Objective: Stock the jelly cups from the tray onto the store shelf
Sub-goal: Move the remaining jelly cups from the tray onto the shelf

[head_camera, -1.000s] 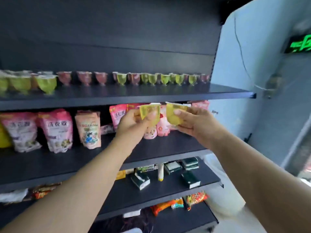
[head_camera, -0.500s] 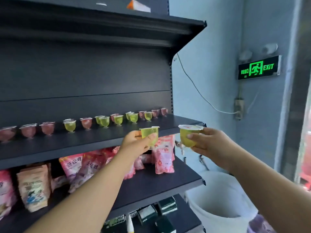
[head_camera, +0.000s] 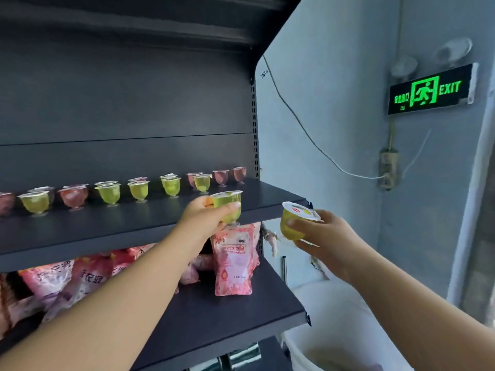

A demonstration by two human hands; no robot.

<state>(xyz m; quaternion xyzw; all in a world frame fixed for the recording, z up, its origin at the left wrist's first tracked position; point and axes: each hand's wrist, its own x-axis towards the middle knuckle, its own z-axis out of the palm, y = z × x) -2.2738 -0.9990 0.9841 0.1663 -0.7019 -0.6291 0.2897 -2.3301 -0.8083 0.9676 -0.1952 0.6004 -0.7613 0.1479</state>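
Note:
My left hand (head_camera: 207, 216) grips a green jelly cup (head_camera: 228, 207) upright, just above the front edge of the dark shelf (head_camera: 112, 226). My right hand (head_camera: 325, 236) holds a second green jelly cup (head_camera: 296, 223), tilted, in the air to the right of the shelf's corner. Along the back of that shelf stands a row of several green and pink jelly cups (head_camera: 139, 190). No tray is in view.
Pink snack pouches (head_camera: 233, 261) stand on the shelf below. A white bucket (head_camera: 342, 338) sits on the floor at the lower right. On the grey wall hang a lit exit sign (head_camera: 428, 89) and a socket with a cable (head_camera: 387, 170).
Both hands rose with their cups from the pouch shelf to the level of the jelly-cup shelf. The left cup now sits nearer that shelf's front edge. My view tilted upward.

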